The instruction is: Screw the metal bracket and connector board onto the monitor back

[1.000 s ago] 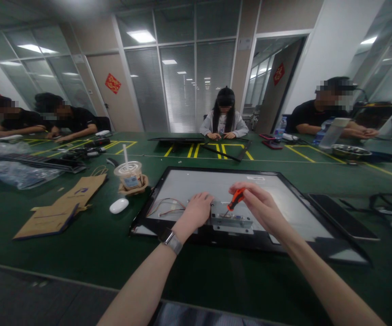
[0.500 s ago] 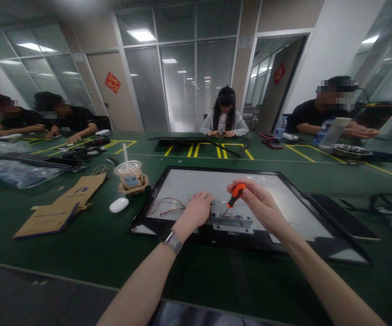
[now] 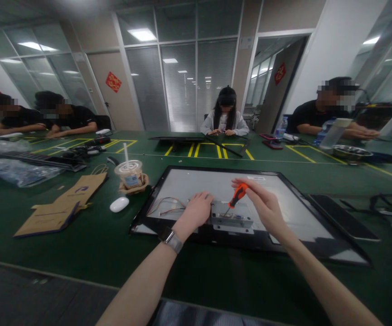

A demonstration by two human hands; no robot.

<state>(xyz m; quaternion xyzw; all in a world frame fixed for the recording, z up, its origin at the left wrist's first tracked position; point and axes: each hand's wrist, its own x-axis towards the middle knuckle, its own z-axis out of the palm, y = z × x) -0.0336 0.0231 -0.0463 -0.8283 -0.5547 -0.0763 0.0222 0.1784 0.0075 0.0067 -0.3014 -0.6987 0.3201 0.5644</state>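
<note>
A screwdriver [image 3: 238,196] with an orange and black handle stands tilted, its tip down at the connector edge of a metal bracket [image 3: 232,221]. My right hand [image 3: 265,203] holds the handle lightly near its top, the fingers stretched past it and partly hidden. Beside the bracket's left end, my left hand [image 3: 197,210] presses down with bent fingers and seems to grip it; the fingertips are partly hidden. The bracket sits on the back of a flat display panel [image 3: 189,179] with a black frame. Thin coloured wires [image 3: 168,203] lie left of my left hand.
An iced drink cup [image 3: 130,175] in a cardboard holder, a white mouse [image 3: 119,204] and brown paper bags [image 3: 75,197] are on the left. A dark phone-like slab [image 3: 343,216] lies right of the panel. Other people sit across the green table [image 3: 90,253].
The fingers of my right hand have loosened and straightened on the screwdriver handle, which has shifted slightly right. My left hand stays where it was.
</note>
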